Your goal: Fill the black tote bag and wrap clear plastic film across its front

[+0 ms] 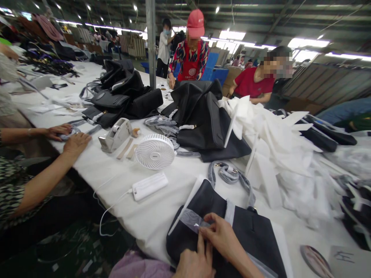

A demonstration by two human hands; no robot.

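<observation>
Nearest me, my left hand (194, 264) rests on the black bag (249, 231) at the bench's (121, 170) near edge, fingers curled; whether they grip anything I cannot tell. My right hand (222, 237) pinches a strip of clear film (193, 220) wrapped on the bag. Beyond sit a white power bank (150, 186), a small white fan (155, 151) with an unreadable badge, and a tape dispenser (116, 135). A card (346, 256) at right bears handwriting I can't read.
</observation>
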